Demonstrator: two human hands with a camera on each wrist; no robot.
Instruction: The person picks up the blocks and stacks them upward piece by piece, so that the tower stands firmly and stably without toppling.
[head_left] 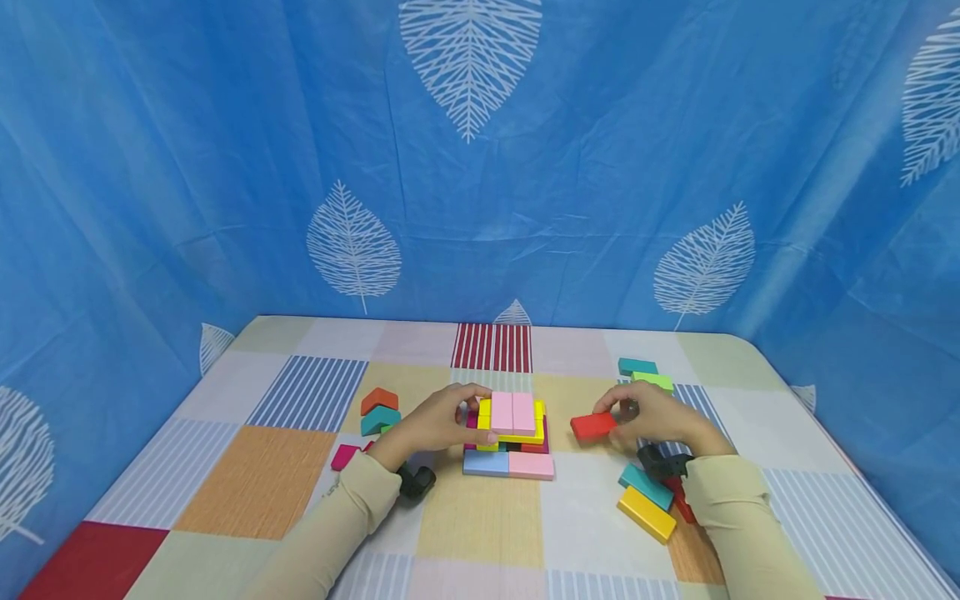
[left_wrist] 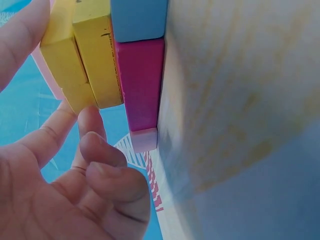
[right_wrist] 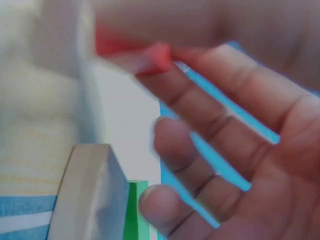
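Observation:
A layered stack of coloured blocks stands mid-table. Two pink blocks (head_left: 502, 414) lie side by side on top, above a layer of yellow blocks (head_left: 521, 439). Lower down are magenta pieces, with a light blue block (head_left: 486, 463) and a pink block (head_left: 531, 466) at the front of the base. My left hand (head_left: 435, 421) holds the yellow layer at the stack's left side, thumb in front and fingers behind. To the right of the stack, my right hand (head_left: 656, 412) pinches a red block (head_left: 591, 427) between thumb and fingers, blurred in the right wrist view.
Left of the stack lie an orange block (head_left: 379, 399), a teal block (head_left: 380, 421) and a magenta block (head_left: 344, 457). Behind the right hand are teal (head_left: 637, 367) and green blocks (head_left: 652, 381). Near the right wrist lie teal (head_left: 647, 487), yellow (head_left: 647, 515) and red blocks.

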